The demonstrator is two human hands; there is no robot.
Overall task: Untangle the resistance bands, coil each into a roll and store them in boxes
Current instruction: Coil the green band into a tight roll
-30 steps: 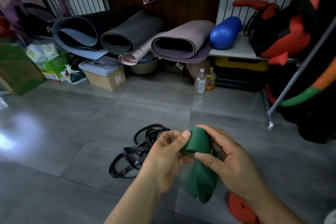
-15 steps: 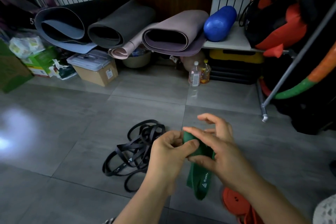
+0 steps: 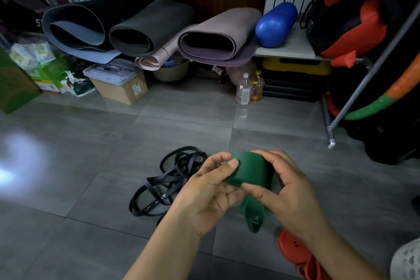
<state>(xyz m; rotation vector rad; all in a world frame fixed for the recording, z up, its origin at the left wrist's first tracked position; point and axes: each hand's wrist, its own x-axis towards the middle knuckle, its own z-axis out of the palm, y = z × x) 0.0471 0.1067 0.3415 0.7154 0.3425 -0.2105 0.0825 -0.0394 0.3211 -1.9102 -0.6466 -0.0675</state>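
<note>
Both hands, left hand (image 3: 209, 191) and right hand (image 3: 293, 193), pinch half-coiled green band (image 3: 248, 171); black bands (image 3: 168, 179) tangled on floor, nothing boxed.

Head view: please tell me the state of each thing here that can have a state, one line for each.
green band: partly coiled into a roll, loose tail hanging down
left hand: grips the roll, thumb on top
right hand: grips the roll from the other side
black bands: tangled heap on the floor, untouched
plastic box: lid on
yoga mats: rolled up
clear bottle: upright, capped
</note>
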